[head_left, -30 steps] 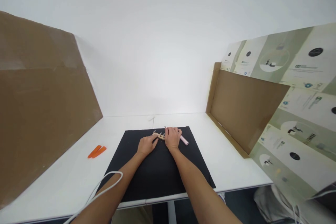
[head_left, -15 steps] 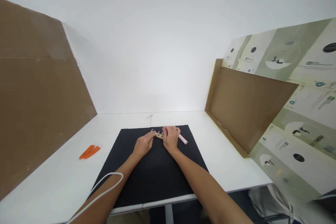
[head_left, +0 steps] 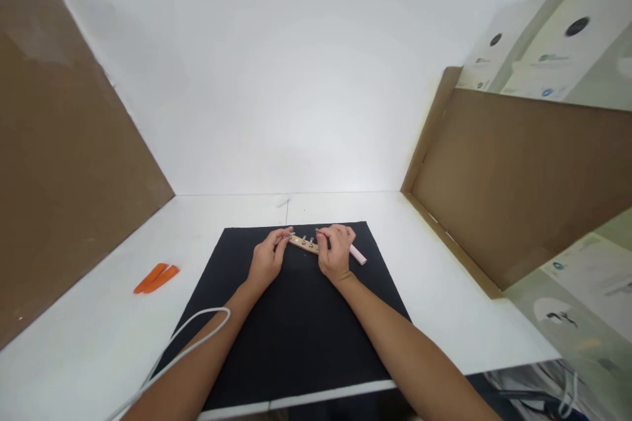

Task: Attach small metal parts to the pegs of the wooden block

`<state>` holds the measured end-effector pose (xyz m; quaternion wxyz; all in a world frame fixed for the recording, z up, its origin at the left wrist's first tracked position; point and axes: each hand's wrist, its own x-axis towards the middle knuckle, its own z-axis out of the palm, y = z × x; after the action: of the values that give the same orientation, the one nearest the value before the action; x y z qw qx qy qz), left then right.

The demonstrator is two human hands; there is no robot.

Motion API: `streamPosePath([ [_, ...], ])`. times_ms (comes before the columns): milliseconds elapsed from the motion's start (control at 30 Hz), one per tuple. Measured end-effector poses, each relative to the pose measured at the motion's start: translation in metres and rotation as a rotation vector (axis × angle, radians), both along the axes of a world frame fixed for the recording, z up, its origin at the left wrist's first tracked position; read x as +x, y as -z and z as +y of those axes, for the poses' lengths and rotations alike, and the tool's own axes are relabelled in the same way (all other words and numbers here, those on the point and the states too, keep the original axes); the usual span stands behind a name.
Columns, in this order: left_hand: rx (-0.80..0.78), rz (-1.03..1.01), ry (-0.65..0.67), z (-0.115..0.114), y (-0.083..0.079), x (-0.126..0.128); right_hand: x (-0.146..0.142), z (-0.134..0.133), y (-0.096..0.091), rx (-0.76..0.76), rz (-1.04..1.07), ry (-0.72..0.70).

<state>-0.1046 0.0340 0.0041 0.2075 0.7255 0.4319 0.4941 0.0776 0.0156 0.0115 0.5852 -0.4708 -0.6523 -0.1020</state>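
Observation:
A narrow wooden strip with a row of small metal pegs or screws lies across the far part of a black mat. My left hand grips its left end between fingers and thumb. My right hand holds its right part, covering that end. A pale pink stick pokes out from beyond my right hand, its other end hidden behind the fingers. Whether the stick joins the strip is hidden.
A white cable loops over my left forearm. Two orange pieces lie on the white table left of the mat. Brown cardboard panels stand along both sides, and printed sheets lean at the right.
My hands have moved apart along the strip, baring more of it and its pegs. The whole view has shifted, with the panels and mat sitting differently in the frame.

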Motion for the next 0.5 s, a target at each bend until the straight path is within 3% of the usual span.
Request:
streamPosePath([
  [233,-0.150,-0.244,-0.013,-0.002,-0.008,0.010,-0.002,0.000,-0.007,-0.078,-0.032,-0.050],
  [400,-0.497,-0.693,0.196,-0.004,-0.012,0.020,-0.007,-0.006,-0.010,-0.088,-0.102,-0.130],
  [500,-0.629,-0.867,0.288,-0.005,-0.016,0.023,-0.007,-0.008,-0.009,-0.108,-0.115,-0.136],
])
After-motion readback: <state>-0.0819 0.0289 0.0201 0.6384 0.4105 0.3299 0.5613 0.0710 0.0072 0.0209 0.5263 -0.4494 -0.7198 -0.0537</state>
